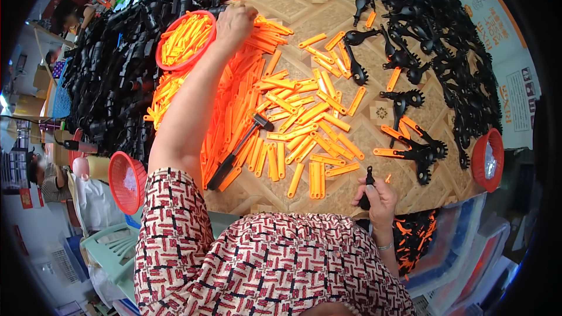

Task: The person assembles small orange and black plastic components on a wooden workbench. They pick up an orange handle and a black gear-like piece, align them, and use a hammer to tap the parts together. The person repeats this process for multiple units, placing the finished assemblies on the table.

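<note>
My left hand (236,22) reaches far across the table, beside a red basket (159,52) heaped with orange plastic strips (186,38). Its fingers are curled down by black parts and orange strips; what they grip is hidden. Close to the table's front edge, my right hand (380,200) is closed around a slim black plastic part (369,182) with a small ring-like tip. A tiny orange piece (388,179) shows just beside that hand. Between my arms spreads a large pile of loose orange strips (304,114), and a black-handled hammer (237,152) lies on them.
Black parts (111,70) are heaped along the left; toothed black pieces (421,35) cover the right, a few with orange strips attached (418,149). Red baskets stand at the left (126,182) and right (487,160) edges. Other people are at the far left.
</note>
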`<act>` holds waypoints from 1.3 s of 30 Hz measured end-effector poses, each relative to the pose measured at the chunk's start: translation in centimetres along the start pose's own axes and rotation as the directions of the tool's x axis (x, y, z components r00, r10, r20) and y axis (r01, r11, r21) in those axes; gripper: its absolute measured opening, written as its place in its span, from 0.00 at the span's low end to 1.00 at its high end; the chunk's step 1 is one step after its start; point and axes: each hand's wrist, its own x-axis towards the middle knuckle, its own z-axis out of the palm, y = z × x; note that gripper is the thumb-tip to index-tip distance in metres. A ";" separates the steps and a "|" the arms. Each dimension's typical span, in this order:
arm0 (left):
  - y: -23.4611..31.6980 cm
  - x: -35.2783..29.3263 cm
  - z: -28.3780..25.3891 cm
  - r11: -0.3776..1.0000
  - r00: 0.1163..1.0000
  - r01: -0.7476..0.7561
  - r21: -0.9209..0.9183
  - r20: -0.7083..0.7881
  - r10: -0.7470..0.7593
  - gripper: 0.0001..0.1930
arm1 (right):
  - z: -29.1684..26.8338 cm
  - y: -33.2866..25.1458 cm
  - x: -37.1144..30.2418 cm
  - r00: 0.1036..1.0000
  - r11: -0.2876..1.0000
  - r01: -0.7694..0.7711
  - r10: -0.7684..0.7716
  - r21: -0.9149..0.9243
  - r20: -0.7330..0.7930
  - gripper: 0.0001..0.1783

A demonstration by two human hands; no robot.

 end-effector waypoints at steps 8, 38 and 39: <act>5.8 -2.5 0.5 0.983 0.936 -0.163 0.083 0.329 0.127 0.32 | 0.3 -0.6 1.5 0.999 0.998 -0.032 0.030 -0.051 -0.043 0.10; -6.3 19.7 9.7 0.792 0.775 0.606 0.068 0.175 -0.608 0.44 | -2.4 -1.6 6.4 0.998 0.995 0.026 -0.020 -0.099 0.054 0.10; -6.4 20.3 10.4 0.754 0.731 0.652 0.083 0.195 -0.654 0.47 | -2.7 -1.6 6.8 0.998 0.993 0.036 -0.030 -0.108 0.060 0.10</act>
